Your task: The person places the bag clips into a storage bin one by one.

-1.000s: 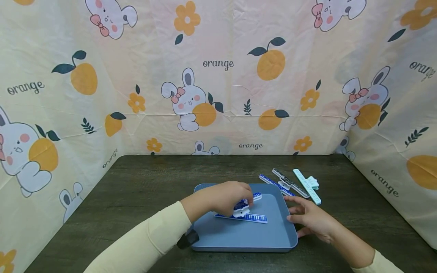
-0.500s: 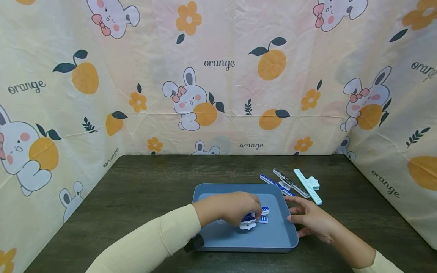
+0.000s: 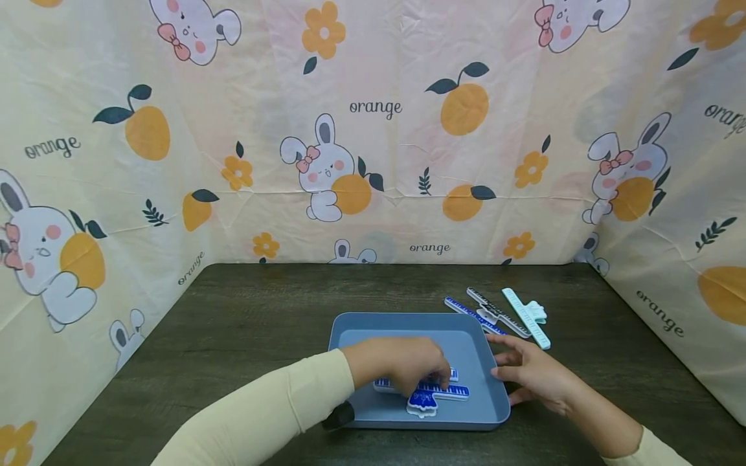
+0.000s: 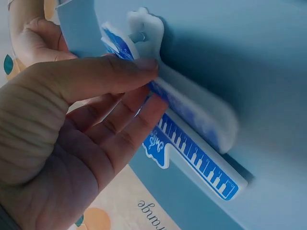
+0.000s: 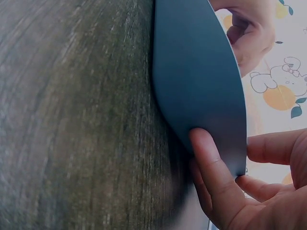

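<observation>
Left grip [image 3: 410, 364] pinches one blue clip [image 3: 456, 392] beside another clip [image 3: 454, 375], relaxed right grip [image 3: 539, 374] touches one tray [image 3: 419, 425], with three clips [image 3: 526, 318] outside.

White-edged blue clip [image 3: 423, 399] with white markings, plain grey-blue tray [image 3: 463, 346], dark wood-grained table [image 3: 262, 310]

A dark, wood-grained tabletop [image 3: 262, 310] is occupied by a rectangular blue-grey tray [image 3: 408, 327] with raised sides and rounded corners. Beside the tray's far right corner, three strips are laid slantwise: a blue-and-white ruler-patterned clip [image 3: 464, 309], a black-and-white ruler-patterned clip [image 3: 500, 314] and, outermost, a pale mint plastic clip [image 3: 526, 318].
</observation>
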`<state>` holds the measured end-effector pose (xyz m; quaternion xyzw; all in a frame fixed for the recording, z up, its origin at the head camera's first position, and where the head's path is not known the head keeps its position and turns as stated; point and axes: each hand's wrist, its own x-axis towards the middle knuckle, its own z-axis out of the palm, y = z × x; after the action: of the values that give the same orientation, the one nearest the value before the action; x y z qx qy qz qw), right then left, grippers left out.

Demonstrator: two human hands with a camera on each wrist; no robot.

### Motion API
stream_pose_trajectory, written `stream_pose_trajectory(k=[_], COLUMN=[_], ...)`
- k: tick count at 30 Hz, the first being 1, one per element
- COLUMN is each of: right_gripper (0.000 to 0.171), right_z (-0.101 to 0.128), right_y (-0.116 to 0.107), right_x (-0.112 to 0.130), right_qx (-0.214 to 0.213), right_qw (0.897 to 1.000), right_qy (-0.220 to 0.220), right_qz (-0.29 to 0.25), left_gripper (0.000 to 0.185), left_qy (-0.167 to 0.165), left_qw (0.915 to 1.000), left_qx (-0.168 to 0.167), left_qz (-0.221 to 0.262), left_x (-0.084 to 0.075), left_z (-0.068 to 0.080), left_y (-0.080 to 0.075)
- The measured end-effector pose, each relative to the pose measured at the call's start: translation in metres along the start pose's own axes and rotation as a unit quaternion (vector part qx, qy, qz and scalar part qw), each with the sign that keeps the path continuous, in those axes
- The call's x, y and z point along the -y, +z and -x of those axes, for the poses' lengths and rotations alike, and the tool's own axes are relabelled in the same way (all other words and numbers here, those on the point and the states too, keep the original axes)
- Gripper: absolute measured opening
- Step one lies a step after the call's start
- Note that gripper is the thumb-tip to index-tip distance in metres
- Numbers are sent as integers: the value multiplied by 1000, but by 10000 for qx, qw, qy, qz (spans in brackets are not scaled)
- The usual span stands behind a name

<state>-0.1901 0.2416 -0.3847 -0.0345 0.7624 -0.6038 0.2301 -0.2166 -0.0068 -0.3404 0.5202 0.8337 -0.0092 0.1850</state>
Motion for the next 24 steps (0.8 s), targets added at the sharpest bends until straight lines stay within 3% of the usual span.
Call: stream_pose_trajectory(k=[13, 19, 24], right_gripper=[73, 74, 73], right_z=[0, 0, 0], right_y=[1, -1, -1], right_x=[1, 1, 1], right_qx=[16, 53, 111], right_qw=[10000, 10000, 9999], right_qy=[28, 62, 41], right_qz=[25, -5, -64], left_gripper=[46, 49, 35], left_qy=[22, 61, 171], left_qw=[10000, 9998, 9983], left_qx=[64, -197, -544], left_qz=[-9, 78, 142], left_x=[1, 1, 1], left_z=[1, 8, 15], left_y=[-3, -12, -17])
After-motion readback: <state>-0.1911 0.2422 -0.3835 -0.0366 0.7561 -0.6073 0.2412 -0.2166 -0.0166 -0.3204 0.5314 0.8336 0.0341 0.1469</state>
